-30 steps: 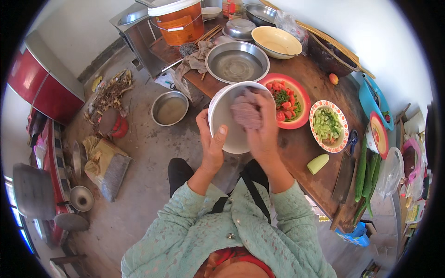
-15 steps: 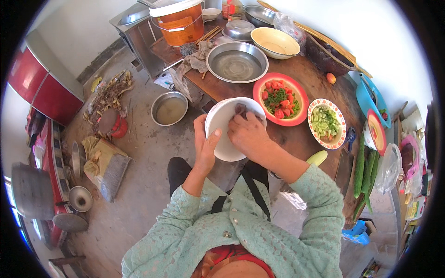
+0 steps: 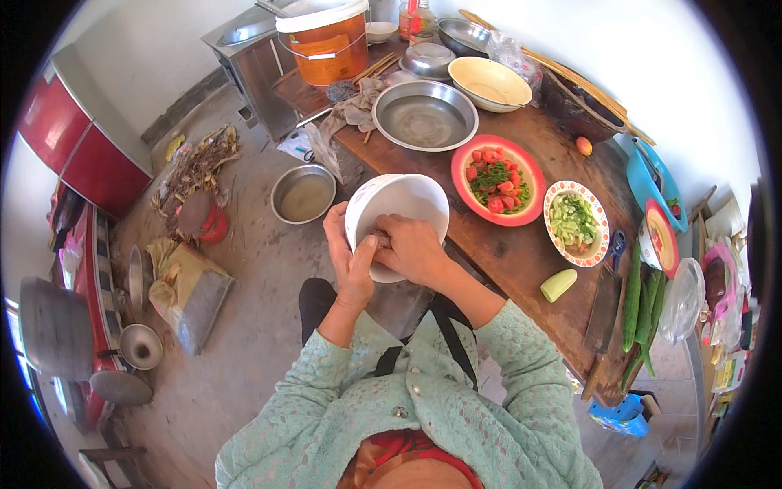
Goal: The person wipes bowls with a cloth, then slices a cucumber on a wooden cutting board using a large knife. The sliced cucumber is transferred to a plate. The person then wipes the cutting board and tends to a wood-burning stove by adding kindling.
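In front of my body, my left hand point(image 3: 350, 265) grips a white bowl point(image 3: 417, 200) by its left side, thumb at the near rim. The bowl is tilted, its opening toward me. My right hand point(image 3: 414, 249) reaches into it with curled fingers against the inner wall; what they hold, if anything, is hidden. On the table beyond are a red-rimmed plate point(image 3: 528, 209) of chopped tomato and greens, and a patterned dish point(image 3: 599, 248) of sliced cucumber. A metal basin point(image 3: 426, 118) of water stands behind the bowl.
A cucumber piece point(image 3: 559, 285), a cleaver point(image 3: 603, 308) and long cucumbers point(image 3: 634, 301) lie at the table's right. A cream bowl point(image 3: 490, 81) and an orange bucket point(image 3: 330, 53) stand at the back. Left on the floor are a metal basin point(image 3: 285, 196) and a sack point(image 3: 195, 293).
The bowl and both hands have shifted slightly left. My right hand has moved from the bowl's far right inside to its lower left, and the dark scrap by its fingers no longer shows.
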The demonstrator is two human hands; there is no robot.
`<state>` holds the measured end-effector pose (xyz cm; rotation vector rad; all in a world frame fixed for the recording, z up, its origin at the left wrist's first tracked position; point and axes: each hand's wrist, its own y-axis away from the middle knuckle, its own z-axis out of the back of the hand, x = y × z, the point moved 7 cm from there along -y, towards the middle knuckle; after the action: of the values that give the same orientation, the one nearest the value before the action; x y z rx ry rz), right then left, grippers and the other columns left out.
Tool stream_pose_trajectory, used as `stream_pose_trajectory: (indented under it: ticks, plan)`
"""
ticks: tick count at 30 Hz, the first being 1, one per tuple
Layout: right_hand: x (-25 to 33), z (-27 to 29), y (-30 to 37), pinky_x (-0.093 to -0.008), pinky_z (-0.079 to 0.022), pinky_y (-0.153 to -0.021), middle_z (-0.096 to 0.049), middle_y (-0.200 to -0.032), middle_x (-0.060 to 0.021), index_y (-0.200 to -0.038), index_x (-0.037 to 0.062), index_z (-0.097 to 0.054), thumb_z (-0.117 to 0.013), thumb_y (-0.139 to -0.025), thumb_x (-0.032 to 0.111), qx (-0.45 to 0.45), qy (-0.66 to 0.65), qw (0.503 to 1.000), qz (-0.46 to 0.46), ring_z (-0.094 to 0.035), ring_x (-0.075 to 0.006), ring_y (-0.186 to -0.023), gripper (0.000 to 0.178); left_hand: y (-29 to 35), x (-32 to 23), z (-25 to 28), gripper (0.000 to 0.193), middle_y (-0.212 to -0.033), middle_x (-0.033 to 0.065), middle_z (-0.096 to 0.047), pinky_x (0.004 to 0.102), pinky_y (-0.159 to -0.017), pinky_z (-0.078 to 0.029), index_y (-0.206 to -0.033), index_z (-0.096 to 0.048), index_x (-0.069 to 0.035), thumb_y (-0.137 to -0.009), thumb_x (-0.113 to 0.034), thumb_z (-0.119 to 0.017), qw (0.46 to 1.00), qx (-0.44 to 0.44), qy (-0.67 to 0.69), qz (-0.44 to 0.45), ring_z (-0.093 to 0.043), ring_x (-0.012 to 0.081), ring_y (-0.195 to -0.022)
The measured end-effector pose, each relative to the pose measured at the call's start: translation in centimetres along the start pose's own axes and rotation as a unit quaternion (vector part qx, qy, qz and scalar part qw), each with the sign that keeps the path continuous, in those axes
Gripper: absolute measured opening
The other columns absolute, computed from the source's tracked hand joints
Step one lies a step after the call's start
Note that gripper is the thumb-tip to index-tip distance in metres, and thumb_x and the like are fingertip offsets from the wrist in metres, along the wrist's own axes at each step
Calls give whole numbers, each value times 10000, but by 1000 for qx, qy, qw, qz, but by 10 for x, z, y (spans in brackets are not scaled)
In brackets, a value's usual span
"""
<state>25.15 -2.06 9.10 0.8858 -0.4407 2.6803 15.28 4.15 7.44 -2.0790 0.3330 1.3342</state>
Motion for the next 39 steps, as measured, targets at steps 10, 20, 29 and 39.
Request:
stream_pose_trajectory:
  ticks: [10,20,29,39]
  plan:
    - [12,-16,32,-330,-503,-760,-680,-824,-110,-988,26,-688,-582,-802,223,291,-364,880,-92,-642,-176,-779,291,4,0,20,655,-1236,148,-469,353,-1012,-356,-1338,-322,2,-813,-278,-596,1000,-3,2,13,-461,215,-1146]
    - [-9,56,57,-345,-470,-911,-653,-1082,-97,-1094,36,-667,-629,-831,118,143,-332,932,-3,-614,-234,-1026,278,-25,-20,61,656,-1225,130,-505,353,-988,-387,-1338,-355,-28,-803,-316,-604,995,-89,-9,-53,-497,229,-1141]
    - [11,84,38,-319,-473,-874,-645,-1032,-54,-1145,77,-675,-584,-787,3,71,-317,943,65,-606,-184,-976,377,-18,-13,65,692,-1210,171,-516,381,-995,-388,-1339,-343,5,-802,-313,-642,993,-73,-66,-64,-502,249,-1129]
    - [75,134,0,-310,-477,-957,-628,-1189,-112,-1296,-81,-510,-439,-910,96,22,-616,784,69,-617,-190,-1081,430,-13,6,32,624,-1178,124,-502,341,-983,-384,-1311,-364,-12,-786,-216,-633,1000,13,-24,-3,-489,203,-1107]
